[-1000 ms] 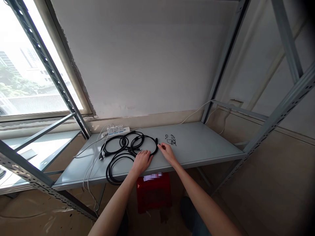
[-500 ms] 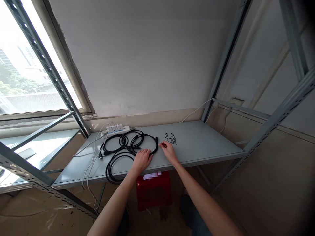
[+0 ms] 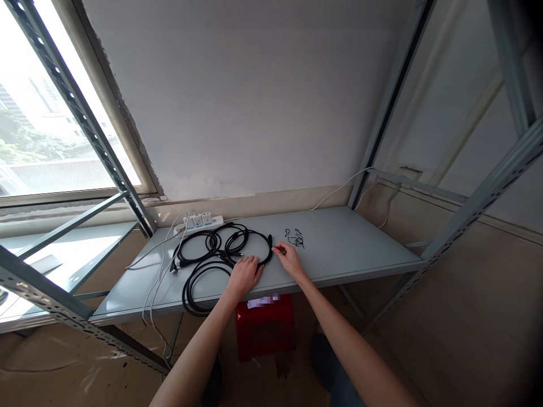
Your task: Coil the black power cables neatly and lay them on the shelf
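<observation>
Several coils of black cable (image 3: 193, 261) lie overlapping on the grey tabletop (image 3: 339, 237). My left hand (image 3: 245, 275) rests at the near right side of the coils, its fingers stretched forward against the cable and the thumb apart. Just right of the rightmost coil, my right hand (image 3: 290, 261) is closed in a pinch. A small, thin dark piece shows at its fingertips, seemingly a black twist tie. Beyond that hand, a loose group of short black twist ties (image 3: 297, 239) lies on the tabletop.
A white power strip (image 3: 203, 222) with plugs stands against the wall. White cords (image 3: 158, 277) hang over the front edge at left. Metal shelf posts (image 3: 394, 96) frame both sides. Under the front edge is a red stool (image 3: 265, 330).
My right hand has shifted very slightly left, towards the coil. My left hand stays where it was on the cable.
</observation>
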Motion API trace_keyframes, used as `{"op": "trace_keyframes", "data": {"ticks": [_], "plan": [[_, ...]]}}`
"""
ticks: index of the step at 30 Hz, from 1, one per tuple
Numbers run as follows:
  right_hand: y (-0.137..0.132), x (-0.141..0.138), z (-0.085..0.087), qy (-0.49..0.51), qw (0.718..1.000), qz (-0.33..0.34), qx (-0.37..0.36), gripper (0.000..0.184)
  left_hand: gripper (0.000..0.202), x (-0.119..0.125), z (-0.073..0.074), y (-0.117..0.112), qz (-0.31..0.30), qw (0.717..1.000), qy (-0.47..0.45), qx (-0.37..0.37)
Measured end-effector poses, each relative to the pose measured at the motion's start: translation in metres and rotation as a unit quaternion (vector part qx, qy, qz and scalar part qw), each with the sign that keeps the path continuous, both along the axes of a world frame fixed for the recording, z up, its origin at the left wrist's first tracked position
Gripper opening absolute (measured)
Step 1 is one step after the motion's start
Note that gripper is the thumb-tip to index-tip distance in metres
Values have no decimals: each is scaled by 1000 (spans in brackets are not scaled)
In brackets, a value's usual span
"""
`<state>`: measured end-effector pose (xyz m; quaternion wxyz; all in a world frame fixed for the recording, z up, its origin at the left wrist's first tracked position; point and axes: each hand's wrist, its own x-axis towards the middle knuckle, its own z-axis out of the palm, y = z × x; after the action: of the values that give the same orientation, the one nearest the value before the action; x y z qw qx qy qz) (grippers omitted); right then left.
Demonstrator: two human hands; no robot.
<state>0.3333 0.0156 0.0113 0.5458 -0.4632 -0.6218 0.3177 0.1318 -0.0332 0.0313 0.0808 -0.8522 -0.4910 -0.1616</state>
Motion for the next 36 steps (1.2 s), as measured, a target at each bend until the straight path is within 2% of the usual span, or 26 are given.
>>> {"op": "trace_keyframes", "data": {"ticks": [6,13,22,36], "plan": [[2,0,-3,34,999,14,-18,33,25,0,0,0,0,1000,3,7],[-4,0,3,23,1000,7,-18,38,27,0,1,-1,4,1000,-5,-10],[-3,-2,2,72,995,50,-50,40,26,0,-2,1,4,1000,8,6],[2,2,-7,55,996,58,-32,26,25,0,-3,1,7,1000,14,5]]}}
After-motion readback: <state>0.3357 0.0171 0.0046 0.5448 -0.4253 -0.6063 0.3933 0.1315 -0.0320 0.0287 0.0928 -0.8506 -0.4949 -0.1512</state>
